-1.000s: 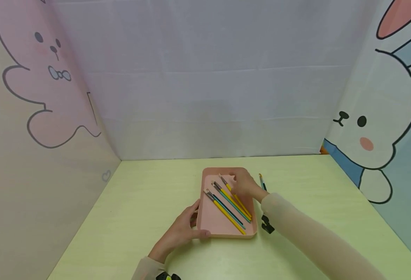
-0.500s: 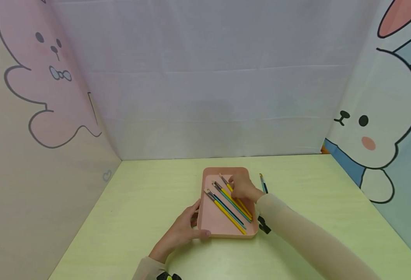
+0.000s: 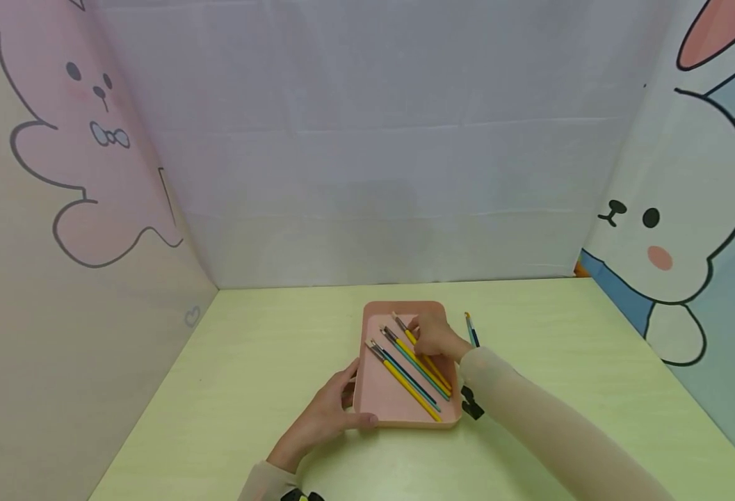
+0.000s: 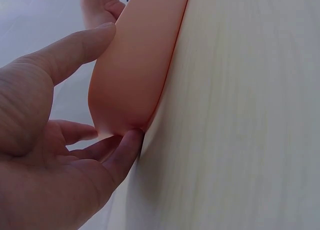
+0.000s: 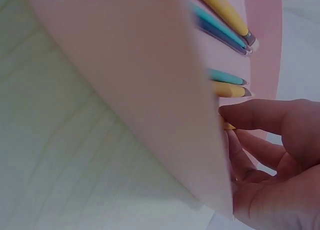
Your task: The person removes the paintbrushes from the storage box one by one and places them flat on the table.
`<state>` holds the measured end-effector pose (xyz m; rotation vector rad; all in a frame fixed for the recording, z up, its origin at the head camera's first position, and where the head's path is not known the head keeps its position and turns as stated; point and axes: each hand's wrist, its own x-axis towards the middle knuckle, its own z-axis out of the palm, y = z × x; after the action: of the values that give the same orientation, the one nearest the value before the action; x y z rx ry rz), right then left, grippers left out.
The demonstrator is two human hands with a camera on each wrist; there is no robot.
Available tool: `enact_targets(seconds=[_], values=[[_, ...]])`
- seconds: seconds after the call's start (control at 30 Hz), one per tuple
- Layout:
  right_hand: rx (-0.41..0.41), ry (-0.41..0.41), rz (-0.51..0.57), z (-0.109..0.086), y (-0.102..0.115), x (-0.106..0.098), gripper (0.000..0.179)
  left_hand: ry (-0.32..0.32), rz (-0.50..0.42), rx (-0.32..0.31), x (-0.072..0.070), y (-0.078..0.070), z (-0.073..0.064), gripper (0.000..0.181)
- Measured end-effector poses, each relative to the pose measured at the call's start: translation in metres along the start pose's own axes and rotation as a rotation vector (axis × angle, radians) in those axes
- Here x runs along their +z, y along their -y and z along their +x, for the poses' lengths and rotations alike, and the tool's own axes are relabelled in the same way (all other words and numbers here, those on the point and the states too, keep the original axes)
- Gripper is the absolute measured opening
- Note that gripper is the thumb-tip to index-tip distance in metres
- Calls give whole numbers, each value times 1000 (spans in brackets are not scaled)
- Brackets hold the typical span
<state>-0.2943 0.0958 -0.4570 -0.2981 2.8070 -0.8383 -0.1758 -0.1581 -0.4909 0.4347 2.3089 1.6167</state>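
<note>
A pink tray (image 3: pixel 370 400) lies on the table with several paintbrushes in it, all slanting the same way. My left hand (image 3: pixel 323 417) holds the tray's near left corner, its thumb on the rim and its fingers (image 4: pixel 125 155) against the outside wall. Inside the tray, my right hand (image 3: pixel 437 337) pinches the rightmost yellow paintbrush (image 3: pixel 438 373) along its handle. In the right wrist view the tray wall hides most of that brush. Beside it lie a yellow and a teal brush (image 3: pixel 431 379). Farther left are a dark blue, a teal and another yellow brush (image 3: pixel 405 386).
Just right of the tray, a dark blue and a teal brush (image 3: pixel 472 330) lie on the table (image 3: pixel 248 348), partly behind my right sleeve. A white cloth wall (image 3: pixel 373 174) closes the back, and printed cartoon panels (image 3: pixel 674 278) stand at both sides.
My right hand has shifted slightly left and down, and its fingers have closed in on the rightmost yellow paintbrush. The left hand and the tray have stayed put.
</note>
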Motion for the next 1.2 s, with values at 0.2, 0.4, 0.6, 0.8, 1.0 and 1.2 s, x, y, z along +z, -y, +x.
enact_targets(seconds=[0.2, 0.4, 0.6, 0.8, 1.0, 1.2], values=[[19, 6, 120, -2, -1, -3, 52, 0, 1, 6, 1, 0, 0, 116], [4, -12, 252, -2, -4, -12, 53, 3, -3, 0, -1, -5, 1, 115], [5, 32, 392, -8, -6, -29, 64, 5, 7, -7, -2, -9, 1, 114], [33, 90, 508, -16, -12, -48, 67, -1, 38, -24, -3, -8, 1, 116], [11, 83, 584, -28, -22, -63, 62, -1, 48, -21, -3, -7, 0, 117], [3, 42, 632, -47, -34, -80, 62, 2, 51, -11, -4, -7, 2, 118]])
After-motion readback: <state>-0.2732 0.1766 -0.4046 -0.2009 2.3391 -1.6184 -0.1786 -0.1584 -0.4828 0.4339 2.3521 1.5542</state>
